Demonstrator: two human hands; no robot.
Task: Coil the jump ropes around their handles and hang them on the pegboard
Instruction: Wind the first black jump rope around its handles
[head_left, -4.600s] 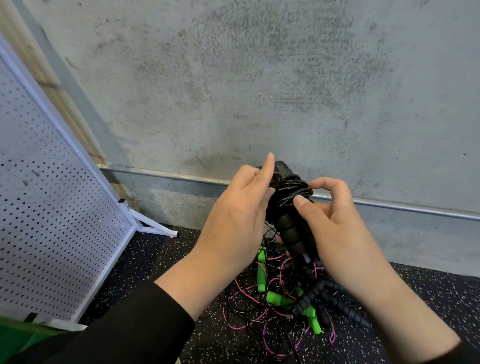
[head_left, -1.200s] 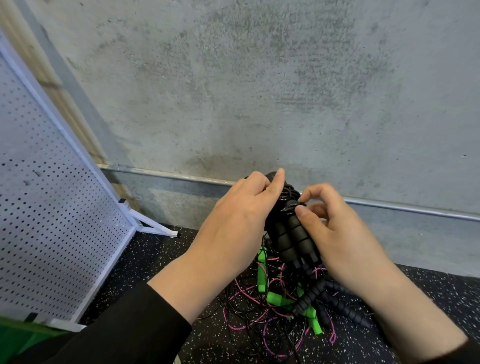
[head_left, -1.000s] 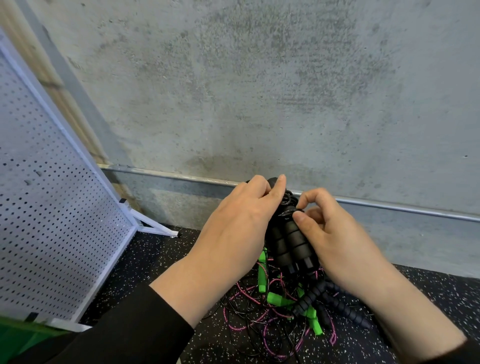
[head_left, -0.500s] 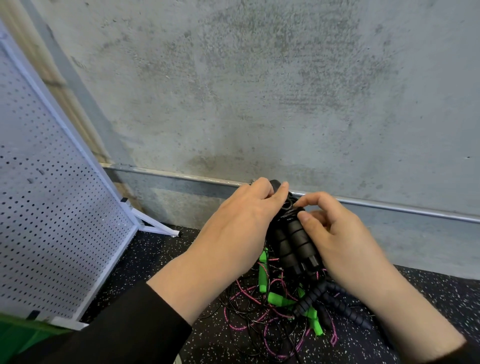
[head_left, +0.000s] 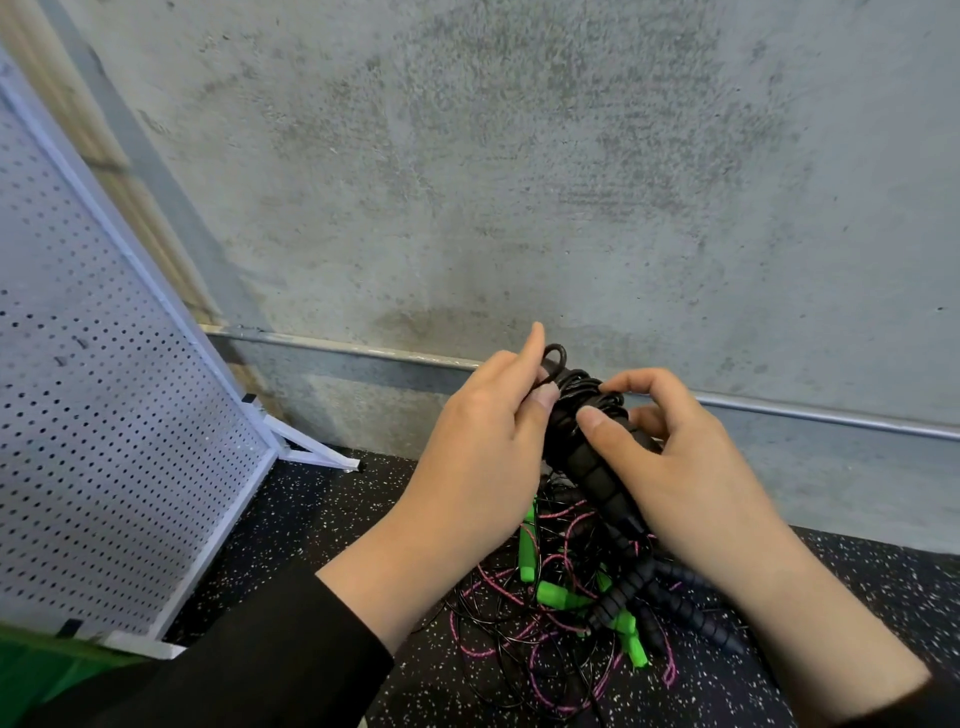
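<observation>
A black jump rope with two ribbed handles side by side is held upright between my hands, its cord coiled around the handle tops. My left hand pinches a small loop of the cord at the top. My right hand grips the handles, thumb pressing on the coil. The white pegboard stands at the left, leaning on its frame.
On the speckled black floor below my hands lies a tangled pile of jump ropes: green handles, black ribbed handles, pink and black cords. A grey concrete wall with a metal rail is straight ahead.
The cord's free end now sticks up as a small loop above the coil, pinched by my left hand. Both hands stayed close around the handles, shifted slightly lower than before.
</observation>
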